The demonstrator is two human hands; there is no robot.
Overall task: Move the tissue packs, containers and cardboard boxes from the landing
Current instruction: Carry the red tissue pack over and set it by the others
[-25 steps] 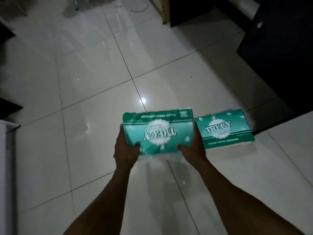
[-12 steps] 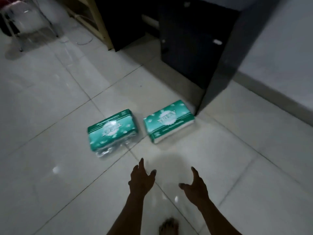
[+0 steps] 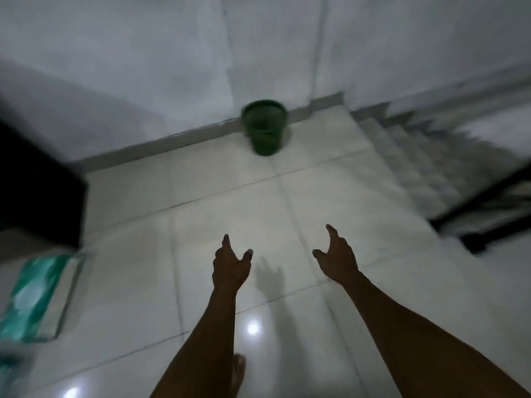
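While left hand [image 3: 230, 267] and right hand [image 3: 337, 258] hang spread, empty: bare floor [image 3: 230, 202] ahead (stairs [image 3: 416, 156] right).

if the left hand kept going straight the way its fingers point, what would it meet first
Probably the green bin by the wall; the left hand points roughly toward it over bare tiled floor, though depth is unclear.

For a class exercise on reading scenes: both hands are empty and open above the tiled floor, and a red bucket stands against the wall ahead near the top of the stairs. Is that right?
One detail is wrong: the bucket is green, not red, as the head view shows. The rest holds: the left hand and right hand are empty and open above the tiled floor, and the bucket stands against the wall near the stairs.
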